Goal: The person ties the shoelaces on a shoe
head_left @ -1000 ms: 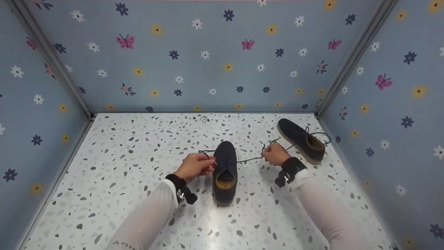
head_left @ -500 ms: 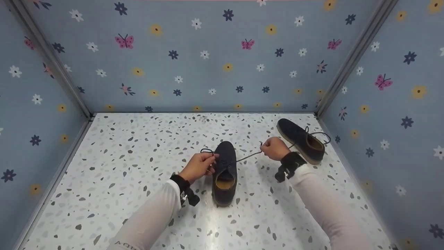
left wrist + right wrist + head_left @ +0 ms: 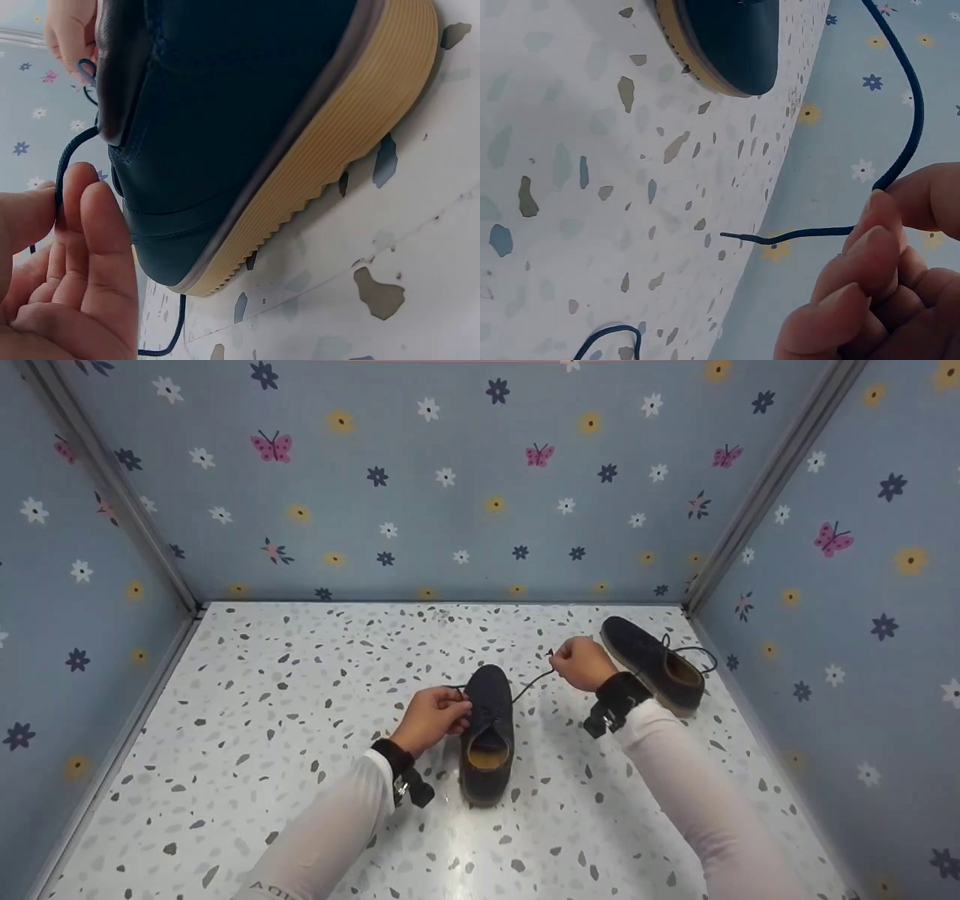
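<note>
One shoe (image 3: 486, 735) sits upright near the middle of the counter (image 3: 300, 675), toe to the far side, opening to the near side. Our left hand (image 3: 431, 720), close against its left side, pinches the left lace (image 3: 63, 157) between thumb and fingertips. Our right hand (image 3: 581, 662), apart from it to the right and a little farther off, pinches the right lace (image 3: 532, 684) short of its end, so the lace tip (image 3: 733, 235) pokes free. Both grips are thus closed on lace.

To work well here, we should draw the two sides with light, even tension; nothing seems to pin the shoe down, so a hard tug from one side would probably drag or tip it. The right lace bows slightly, which we read as slack to spare. Pinching just behind the tip gives good control, though we'd want enough free end left over.

At far right, the other shoe (image 3: 652, 664) lies angled, just beside our right hand, its loose loop (image 3: 697, 648) trailing rightward. That shoe crowds any wide sweep on this side, and our bulky wrist straps (image 3: 628, 696) could snag a lace. Flowered walls (image 3: 480, 472) bound the far edge and both sides.
</note>
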A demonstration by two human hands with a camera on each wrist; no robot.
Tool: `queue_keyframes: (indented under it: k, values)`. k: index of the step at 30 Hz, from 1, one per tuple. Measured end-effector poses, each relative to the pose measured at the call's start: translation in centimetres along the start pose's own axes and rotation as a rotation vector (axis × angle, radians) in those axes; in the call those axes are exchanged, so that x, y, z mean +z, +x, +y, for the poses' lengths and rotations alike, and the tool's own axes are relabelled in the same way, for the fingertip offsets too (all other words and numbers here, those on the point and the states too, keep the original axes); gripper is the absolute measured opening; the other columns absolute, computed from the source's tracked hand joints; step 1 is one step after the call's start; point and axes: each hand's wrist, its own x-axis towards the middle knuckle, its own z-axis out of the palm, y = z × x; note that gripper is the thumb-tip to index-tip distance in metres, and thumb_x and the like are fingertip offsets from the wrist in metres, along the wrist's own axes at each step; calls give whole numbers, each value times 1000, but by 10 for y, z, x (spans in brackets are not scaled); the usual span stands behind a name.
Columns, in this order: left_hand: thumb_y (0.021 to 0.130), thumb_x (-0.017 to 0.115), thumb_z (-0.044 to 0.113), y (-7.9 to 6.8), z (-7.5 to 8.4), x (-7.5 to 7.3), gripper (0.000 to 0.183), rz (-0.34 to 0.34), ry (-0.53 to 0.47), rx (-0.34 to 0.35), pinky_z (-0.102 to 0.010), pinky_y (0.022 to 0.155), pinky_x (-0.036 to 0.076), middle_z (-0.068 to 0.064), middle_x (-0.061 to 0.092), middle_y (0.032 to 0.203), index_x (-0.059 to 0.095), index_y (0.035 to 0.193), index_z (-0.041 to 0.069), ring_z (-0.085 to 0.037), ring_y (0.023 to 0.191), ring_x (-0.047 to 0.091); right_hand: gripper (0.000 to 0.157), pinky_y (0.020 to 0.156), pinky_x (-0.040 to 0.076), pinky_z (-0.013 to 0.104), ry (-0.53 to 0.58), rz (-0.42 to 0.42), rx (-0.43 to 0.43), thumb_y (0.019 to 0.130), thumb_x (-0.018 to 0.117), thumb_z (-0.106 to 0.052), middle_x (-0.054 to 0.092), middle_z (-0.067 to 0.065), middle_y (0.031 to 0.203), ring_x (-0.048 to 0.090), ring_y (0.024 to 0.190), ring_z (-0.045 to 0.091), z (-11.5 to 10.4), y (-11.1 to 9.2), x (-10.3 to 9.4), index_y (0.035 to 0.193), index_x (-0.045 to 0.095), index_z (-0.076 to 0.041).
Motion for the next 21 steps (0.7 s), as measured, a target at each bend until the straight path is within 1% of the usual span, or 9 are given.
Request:
queue_keyframes:
  k: [2,3,5,9,11,13,16,21]
  values:
    - [95,74,5,0,-1,1,12,18,-40,-8,-26,60,60,-3,73,79,66,101,-2,-10,63,69,31,65,43,32,-4,4,-10,101,61,-22,53,-6,63,46,57,13,-7,2,1,71,61,-15]
    - [94,75,5,0,-1,1,13,24,-52,-10,-26,59,60,-3,73,77,64,98,-1,-10,62,69,29,69,44,32,-10,11,-15,101,61,-22,53,-6,64,47,58,13,-11,3,2,72,62,-15]
    - [93,76,4,0,0,2,14,31,-63,-11,-25,58,60,-2,72,75,63,94,1,-10,60,68,27,72,45,34,-17,20,-26,100,60,-22,54,-5,66,49,59,13,-19,5,3,75,64,-13]
    - [94,77,7,-2,0,3,11,31,-30,17,-26,59,59,-3,72,77,66,94,2,-11,62,68,22,76,47,34,-37,44,-49,99,61,-21,60,-3,72,53,65,14,-34,10,7,82,68,-11]
    - [95,76,8,-3,-1,3,9,27,-6,34,-26,60,59,-3,72,79,69,95,2,-11,64,68,20,72,48,33,-33,44,-62,100,61,-21,63,0,77,55,67,14,-42,12,9,85,69,-9]
    - [96,74,8,-4,-2,3,8,21,14,50,-26,60,58,-3,72,81,71,97,2,-12,65,67,20,74,49,33,-31,41,-83,101,61,-21,68,4,83,58,71,17,-50,14,10,90,70,-8]
    - [97,72,9,-4,-3,3,7,16,29,65,-25,61,58,-3,71,82,72,98,1,-12,67,67,18,71,47,33,-44,49,-121,102,62,-21,70,8,87,59,72,18,-64,18,13,95,70,-7]
    - [98,72,9,-7,-5,2,8,6,58,86,-26,62,59,-4,72,85,74,99,2,-12,69,67,14,62,41,29,-115,70,-215,104,62,-20,71,8,82,57,64,17,-91,23,22,99,71,-11]
